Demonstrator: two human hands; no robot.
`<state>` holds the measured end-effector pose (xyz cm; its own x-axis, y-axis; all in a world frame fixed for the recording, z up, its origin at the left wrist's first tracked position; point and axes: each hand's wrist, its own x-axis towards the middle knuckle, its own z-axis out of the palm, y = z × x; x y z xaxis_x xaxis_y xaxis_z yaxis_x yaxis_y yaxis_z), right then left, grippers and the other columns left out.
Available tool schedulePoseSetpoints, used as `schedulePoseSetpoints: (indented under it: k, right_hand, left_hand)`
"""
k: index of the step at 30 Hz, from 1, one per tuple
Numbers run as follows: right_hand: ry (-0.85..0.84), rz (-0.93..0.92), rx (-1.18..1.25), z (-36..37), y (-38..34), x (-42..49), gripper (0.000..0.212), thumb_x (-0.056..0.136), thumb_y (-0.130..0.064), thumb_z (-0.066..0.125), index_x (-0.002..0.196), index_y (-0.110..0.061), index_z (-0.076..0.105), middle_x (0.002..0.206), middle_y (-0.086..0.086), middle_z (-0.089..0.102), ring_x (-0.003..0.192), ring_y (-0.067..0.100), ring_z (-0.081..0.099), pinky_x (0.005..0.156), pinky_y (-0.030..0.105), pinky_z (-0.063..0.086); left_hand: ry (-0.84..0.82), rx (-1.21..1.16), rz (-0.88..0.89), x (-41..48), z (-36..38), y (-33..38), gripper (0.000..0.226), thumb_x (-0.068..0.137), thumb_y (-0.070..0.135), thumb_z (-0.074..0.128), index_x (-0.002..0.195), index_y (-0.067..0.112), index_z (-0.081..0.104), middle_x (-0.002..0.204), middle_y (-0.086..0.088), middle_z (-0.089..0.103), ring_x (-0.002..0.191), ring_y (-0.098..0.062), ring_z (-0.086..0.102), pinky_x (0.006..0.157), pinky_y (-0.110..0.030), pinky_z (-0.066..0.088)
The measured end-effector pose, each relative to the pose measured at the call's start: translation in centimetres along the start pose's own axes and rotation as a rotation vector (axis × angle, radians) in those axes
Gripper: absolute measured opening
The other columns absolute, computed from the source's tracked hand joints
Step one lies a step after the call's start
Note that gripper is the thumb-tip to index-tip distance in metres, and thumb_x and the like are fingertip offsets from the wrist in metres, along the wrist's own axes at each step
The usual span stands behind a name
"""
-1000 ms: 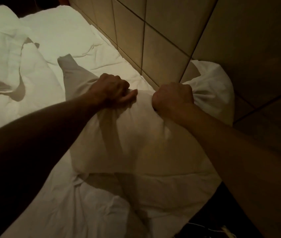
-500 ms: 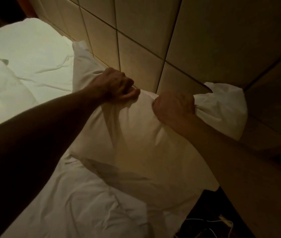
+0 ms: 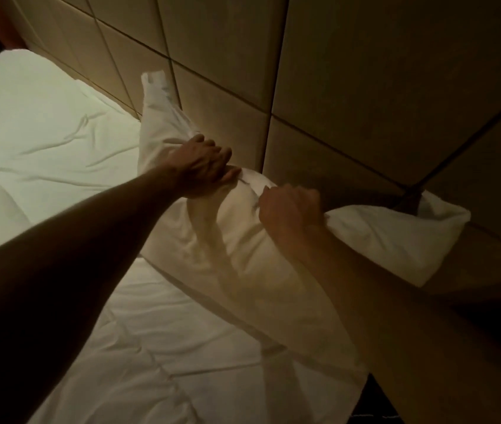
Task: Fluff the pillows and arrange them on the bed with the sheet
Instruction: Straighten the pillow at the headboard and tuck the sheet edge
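Observation:
A white pillow (image 3: pixel 243 255) stands tilted against the padded headboard, its top edge bunched. My left hand (image 3: pixel 203 166) grips the fabric near the pillow's upper left part, below a raised corner. My right hand (image 3: pixel 289 209) is a closed fist on the top edge a little to the right. The pillow's right end sags past the mattress side. A wrinkled white sheet (image 3: pixel 157 347) covers the bed beneath it.
The tan padded headboard (image 3: pixel 335 87) of square panels runs along the back. A brightly lit stretch of white bedding (image 3: pixel 35 123) lies at the left. Dark floor (image 3: pixel 371 405) shows at the bottom right beside the mattress.
Both hands have lifted the pillow off the sheet and raised it against the headboard. Its left corner now points up, and the view has turned away from the rumpled bedding at the left.

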<state>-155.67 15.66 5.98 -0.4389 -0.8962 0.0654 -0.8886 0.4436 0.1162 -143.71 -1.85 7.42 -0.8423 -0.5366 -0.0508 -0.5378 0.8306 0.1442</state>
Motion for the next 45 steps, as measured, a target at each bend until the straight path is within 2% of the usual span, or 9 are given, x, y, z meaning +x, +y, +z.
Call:
schedulePoseSetpoints:
  k: [3,6,10,14,20,27,35,42,45]
  right_hand:
    - [0.05,0.038,0.05,1.3,0.3,0.7,0.032,0.1,-0.04,0.048,0.082,-0.021,0.066,0.064,0.001,0.051,0.056,0.016,0.039,0.063,0.036,0.03]
    - [0.014,0.087,0.063,2.2,0.8,0.8,0.045,0.099,-0.051,0.034,0.108,-0.017,0.063,0.105,0.01,0.066,0.09,0.026,0.061,0.074,0.041,0.041]
    - [-0.051,0.089,0.057,2.4,2.2,0.7,0.062,0.095,-0.058,0.037,0.138,-0.015,0.046,0.136,0.015,0.053,0.12,0.031,0.052,0.094,0.047,0.041]
    - [-0.192,0.134,0.1,2.1,4.4,0.7,0.094,0.085,-0.078,0.039,0.152,-0.014,0.026,0.154,0.018,0.036,0.137,0.037,0.04,0.107,0.054,0.034]
    - [-0.279,0.092,0.102,2.5,6.8,0.6,0.102,0.08,-0.088,0.031,0.148,-0.012,0.034,0.149,0.018,0.044,0.135,0.036,0.043,0.11,0.049,0.032]
    - [-0.094,-0.128,0.021,4.0,5.8,0.3,0.052,0.105,-0.054,0.024,0.107,-0.017,0.06,0.101,0.009,0.07,0.088,0.026,0.067,0.067,0.035,0.039]
    - [0.057,-0.087,0.093,3.0,5.0,-0.3,0.044,0.105,-0.044,0.039,0.083,-0.016,0.064,0.074,0.003,0.069,0.061,0.019,0.063,0.055,0.029,0.032]
    - [0.1,-0.101,0.188,0.8,3.8,-0.7,0.047,0.106,-0.044,0.034,0.088,-0.015,0.066,0.083,0.006,0.07,0.073,0.023,0.065,0.062,0.031,0.033]
    - [0.113,-0.112,0.246,0.0,3.2,-1.2,0.049,0.106,-0.046,0.032,0.091,-0.014,0.066,0.086,0.008,0.07,0.079,0.027,0.067,0.064,0.032,0.033]
  left_hand:
    - [0.042,0.33,0.124,0.6,0.4,0.2,0.055,0.104,0.059,0.02,0.11,0.015,0.052,0.095,-0.005,0.051,0.082,-0.019,0.039,0.085,-0.038,0.038]
    - [0.022,0.351,0.181,1.6,1.3,0.0,0.053,0.105,0.055,0.022,0.135,0.019,0.047,0.127,-0.009,0.052,0.106,-0.026,0.048,0.102,-0.045,0.041]
    - [-0.081,0.362,0.121,2.0,1.2,-0.1,0.059,0.107,0.046,0.034,0.161,0.025,0.022,0.165,-0.006,0.028,0.15,-0.029,0.028,0.123,-0.048,0.02]
    - [-0.152,0.437,0.064,2.2,0.6,-0.2,0.074,0.104,0.032,0.053,0.164,0.026,0.01,0.17,-0.004,0.017,0.156,-0.027,0.017,0.126,-0.05,0.017]
    - [-0.139,0.482,0.022,3.1,1.1,0.9,0.07,0.102,0.026,0.056,0.162,0.019,0.021,0.161,-0.008,0.037,0.144,-0.03,0.041,0.119,-0.048,0.032]
    - [-0.078,0.203,-0.054,2.8,1.4,1.3,0.045,0.106,0.026,0.05,0.152,0.028,0.047,0.143,-0.011,0.055,0.115,-0.033,0.064,0.096,-0.044,0.057]
    - [0.028,-0.014,-0.155,1.8,-2.7,1.8,0.032,0.107,0.034,0.05,0.124,0.015,0.07,0.12,-0.014,0.068,0.109,-0.035,0.068,0.096,-0.047,0.056]
    - [0.016,-0.132,-0.214,0.6,-5.0,1.4,0.037,0.107,0.033,0.049,0.139,0.021,0.062,0.13,-0.009,0.063,0.107,-0.022,0.063,0.097,-0.037,0.05]
    - [0.0,-0.025,-0.191,-0.4,-5.9,1.5,0.034,0.106,0.028,0.052,0.136,0.017,0.065,0.126,-0.014,0.065,0.112,-0.032,0.066,0.101,-0.044,0.051]
